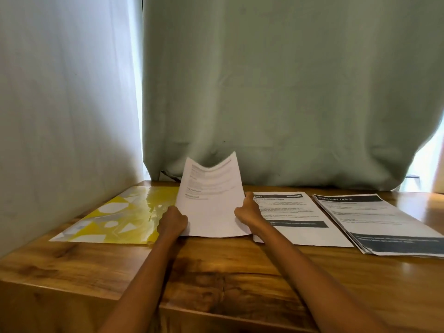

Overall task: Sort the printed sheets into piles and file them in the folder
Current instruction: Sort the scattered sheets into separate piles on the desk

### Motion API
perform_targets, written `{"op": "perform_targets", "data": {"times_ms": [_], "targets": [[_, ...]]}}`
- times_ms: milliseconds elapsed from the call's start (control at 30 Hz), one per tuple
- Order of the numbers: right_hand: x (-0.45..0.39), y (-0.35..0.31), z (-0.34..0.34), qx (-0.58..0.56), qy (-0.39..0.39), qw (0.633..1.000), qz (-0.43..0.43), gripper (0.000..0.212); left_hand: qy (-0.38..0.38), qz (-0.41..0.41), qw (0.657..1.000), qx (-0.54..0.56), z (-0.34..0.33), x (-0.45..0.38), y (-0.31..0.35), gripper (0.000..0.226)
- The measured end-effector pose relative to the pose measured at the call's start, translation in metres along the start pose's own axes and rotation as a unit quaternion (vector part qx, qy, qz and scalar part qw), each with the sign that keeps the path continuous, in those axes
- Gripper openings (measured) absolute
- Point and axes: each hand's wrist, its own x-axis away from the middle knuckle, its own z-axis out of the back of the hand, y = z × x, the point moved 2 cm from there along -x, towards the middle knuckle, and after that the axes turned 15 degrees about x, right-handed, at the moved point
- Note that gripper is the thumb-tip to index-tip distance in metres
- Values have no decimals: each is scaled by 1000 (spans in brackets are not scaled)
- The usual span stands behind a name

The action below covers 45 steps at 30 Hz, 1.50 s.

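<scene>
- Sheets [211,200] are gripped at both edges by left hand [172,221] and right hand [247,210], lifted, likely for squaring.
- Folder [115,217] is kept left; piles [295,217] right.

1. One yellow folder [115,217].
2. One held stack of sheets [211,200].
3. Two paper piles lying flat: the middle pile [298,219] and the right pile [379,222].
4. Two hands: the left hand [172,222] and the right hand [248,210].
</scene>
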Motion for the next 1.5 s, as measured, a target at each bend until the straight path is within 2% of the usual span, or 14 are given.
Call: {"op": "perform_targets", "data": {"times_ms": [133,367,500,600,733,800,867,933,967,1033,1167,1267,1400,1500], "targets": [[3,1,-6,68,-18,997,7,56,12,7,991,-132,-4,5,-1,33],[1,-2,-11,200,76,974,82,75,30,7,976,-218,-14,3,-6,38],[3,6,8,155,106,977,104,66,67,-20,944,-322,-20,14,8,46],[7,24,37,117,162,972,123,54,79,-113,929,-344,-36,23,36,59],[11,73,98,132,228,958,110,50,-22,-185,966,-178,-85,48,100,50],[14,117,142,154,246,954,78,45,-73,-224,966,-106,-126,73,142,39],[17,163,187,139,283,948,35,39,-135,-234,963,-16,-171,104,181,33],[23,200,221,123,303,945,-7,34,-206,-189,955,101,-207,132,211,34],[27,215,235,122,305,944,-23,33,-243,-157,944,158,-223,146,223,35],[49,271,284,130,323,934,-80,35,-356,-73,899,243,-283,197,259,36],[84,371,365,187,344,895,-214,42,-513,29,819,255,-372,287,314,34],[97,423,406,253,325,867,-279,38,-575,75,779,240,-410,334,337,21],[120,482,454,264,349,815,-380,37,-622,98,737,247,-450,363,367,39],[137,519,481,292,317,789,-437,45,-632,181,698,283,-474,374,387,41]]}}
